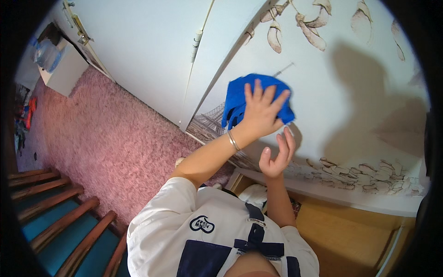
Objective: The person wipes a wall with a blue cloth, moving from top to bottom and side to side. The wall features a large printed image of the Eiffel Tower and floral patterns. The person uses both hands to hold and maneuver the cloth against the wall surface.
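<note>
My left hand [263,109] presses a folded blue cloth [238,91] against a white wall [322,107] printed with a tower and plant motifs. Its fingers are spread over the cloth, and a silvery bangle [233,140] circles the wrist. Just below and to the right, my right hand [278,157] is raised near the wall with loosely curled fingers apart and nothing in it. Part of the cloth is hidden under the left hand.
A white door [145,45] with a hinge [196,45] adjoins the wall. Pink carpet [114,128] lies at left, near wooden slats [81,239] over a teal surface. At lower right is a wooden furniture surface [332,232]. A white box [67,67] stands farther off.
</note>
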{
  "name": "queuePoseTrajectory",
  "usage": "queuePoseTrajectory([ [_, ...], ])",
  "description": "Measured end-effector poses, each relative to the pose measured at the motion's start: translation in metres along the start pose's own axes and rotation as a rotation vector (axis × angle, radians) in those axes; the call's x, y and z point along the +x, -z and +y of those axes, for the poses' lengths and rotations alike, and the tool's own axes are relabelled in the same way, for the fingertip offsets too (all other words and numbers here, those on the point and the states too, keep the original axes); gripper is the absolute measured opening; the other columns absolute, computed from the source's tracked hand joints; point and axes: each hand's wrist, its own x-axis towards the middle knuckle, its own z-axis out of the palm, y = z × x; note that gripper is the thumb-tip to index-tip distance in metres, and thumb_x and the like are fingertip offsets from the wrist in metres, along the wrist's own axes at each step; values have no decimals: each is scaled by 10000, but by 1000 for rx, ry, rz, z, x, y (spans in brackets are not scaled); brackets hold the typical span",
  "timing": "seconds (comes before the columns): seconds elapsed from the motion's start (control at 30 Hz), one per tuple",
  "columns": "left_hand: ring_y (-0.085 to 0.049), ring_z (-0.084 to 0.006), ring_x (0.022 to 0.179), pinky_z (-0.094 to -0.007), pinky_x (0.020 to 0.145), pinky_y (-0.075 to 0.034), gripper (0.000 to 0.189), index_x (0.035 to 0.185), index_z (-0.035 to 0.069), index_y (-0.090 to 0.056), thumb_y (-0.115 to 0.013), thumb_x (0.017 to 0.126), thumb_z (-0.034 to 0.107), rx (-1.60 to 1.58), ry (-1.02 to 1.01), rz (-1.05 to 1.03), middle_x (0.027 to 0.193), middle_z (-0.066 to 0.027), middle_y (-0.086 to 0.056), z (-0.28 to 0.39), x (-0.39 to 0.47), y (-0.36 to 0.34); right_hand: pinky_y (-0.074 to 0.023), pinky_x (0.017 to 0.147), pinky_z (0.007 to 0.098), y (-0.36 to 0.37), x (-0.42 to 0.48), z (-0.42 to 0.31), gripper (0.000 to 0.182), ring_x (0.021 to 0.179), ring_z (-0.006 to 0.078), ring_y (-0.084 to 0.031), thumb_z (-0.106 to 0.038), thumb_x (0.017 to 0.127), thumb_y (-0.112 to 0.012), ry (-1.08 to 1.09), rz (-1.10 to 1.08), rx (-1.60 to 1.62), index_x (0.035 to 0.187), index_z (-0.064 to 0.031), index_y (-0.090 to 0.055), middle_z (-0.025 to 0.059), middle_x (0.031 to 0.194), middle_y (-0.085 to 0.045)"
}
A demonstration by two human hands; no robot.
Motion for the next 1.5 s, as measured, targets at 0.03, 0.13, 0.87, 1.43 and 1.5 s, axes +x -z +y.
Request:
queuePoseTrajectory([
  [0.03,-378,-561,1416,-781,1119,-250,847,1520,227,-591,-856,732,387,2,-70,-29,1448,-180,-530,16,14,11,-446,1134,537,4,7,-3,446,1354,441,-554,-231,1043,-613,5,27,62,1379,57,-564,297,1529,-523],
  [0.13,-340,-476,1532,-712,1141,-310,842,1549,179,-566,-848,783,387,-100,-174,64,1458,-185,-556,37,29,15,-437,1146,535,1,34,-16,486,1378,454,-545,-282,1091,-559,10,90,223,1428,68,-534,307,1543,-507],
  [0.87,-89,-639,1568,-747,1217,-102,638,1558,1,-503,-620,1015,317,199,36,395,1698,-378,-239,-14,68,37,-475,793,507,-3,242,-36,507,1014,408,-565,-438,872,-755,14,201,-740,1348,-274,-697,116,1537,-564],
  [1.43,-92,-640,1565,-672,1283,-36,599,1534,-127,-402,-567,1014,119,-349,456,131,1654,-466,-191,-90,-74,13,-577,783,394,-124,124,-23,518,1029,347,-712,-140,924,-666,-62,-403,-360,1429,-35,-615,187,1255,-671],
  [1.5,-68,-651,1565,-687,1273,-18,626,1534,-148,-380,-569,1010,138,-345,346,221,1659,-481,-138,-73,-50,42,-467,1019,558,-115,162,-28,590,1235,498,-603,-84,927,-587,-10,-108,-409,1488,88,-528,342,1505,-539],
])
